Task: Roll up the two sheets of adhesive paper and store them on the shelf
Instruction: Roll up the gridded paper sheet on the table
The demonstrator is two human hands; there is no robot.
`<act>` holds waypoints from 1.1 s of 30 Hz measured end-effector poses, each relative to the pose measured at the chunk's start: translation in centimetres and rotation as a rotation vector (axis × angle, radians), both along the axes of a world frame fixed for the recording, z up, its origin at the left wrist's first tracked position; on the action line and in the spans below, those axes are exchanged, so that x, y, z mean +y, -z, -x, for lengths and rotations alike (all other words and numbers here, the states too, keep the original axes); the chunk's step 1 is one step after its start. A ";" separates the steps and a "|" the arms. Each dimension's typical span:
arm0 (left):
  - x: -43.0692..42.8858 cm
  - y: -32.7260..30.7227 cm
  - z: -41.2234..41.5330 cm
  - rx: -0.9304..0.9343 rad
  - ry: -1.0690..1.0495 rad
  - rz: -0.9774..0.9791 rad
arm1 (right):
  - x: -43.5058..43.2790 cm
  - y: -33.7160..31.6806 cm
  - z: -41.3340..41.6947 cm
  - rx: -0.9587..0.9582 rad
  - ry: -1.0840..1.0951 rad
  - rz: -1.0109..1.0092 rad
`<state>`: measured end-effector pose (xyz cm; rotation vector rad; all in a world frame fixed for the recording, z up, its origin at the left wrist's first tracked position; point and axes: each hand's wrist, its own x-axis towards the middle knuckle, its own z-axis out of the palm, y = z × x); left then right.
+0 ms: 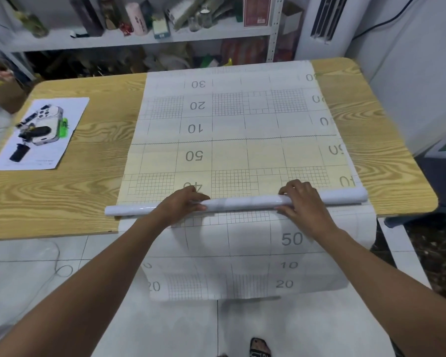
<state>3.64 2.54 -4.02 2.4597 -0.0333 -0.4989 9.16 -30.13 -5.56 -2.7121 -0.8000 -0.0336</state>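
A sheet of adhesive paper (pixel 229 119) with a printed grid and numbers lies flat across the wooden table (pixel 70 161), backing side up. Its near end is wound into a thin white roll (pixel 242 203) lying crosswise near the table's front edge. My left hand (pixel 182 204) grips the roll left of its middle. My right hand (pixel 303 199) grips it right of the middle. A second gridded sheet (pixel 242 253) lies under the roll and hangs over the front edge toward the floor. The shelf (pixel 129 39) stands behind the table.
A white paper sheet (pixel 40 132) with a phone and small dark gadgets on it sits at the table's left. The shelf is crowded with bottles, jars and boxes. A white appliance (pixel 325 21) stands at the back right. A cable trails on the tiled floor at left.
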 end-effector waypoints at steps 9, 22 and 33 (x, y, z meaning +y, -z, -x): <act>0.2 0.6 -0.1 -0.147 0.111 -0.100 | 0.1 -0.3 -1.2 0.058 -0.028 0.006; -0.2 0.4 1.3 -0.309 0.026 -0.119 | 0.0 -0.7 -1.1 0.101 0.052 0.066; -0.9 0.4 0.7 -0.250 0.019 -0.194 | -0.3 -0.5 -0.7 0.081 0.078 0.065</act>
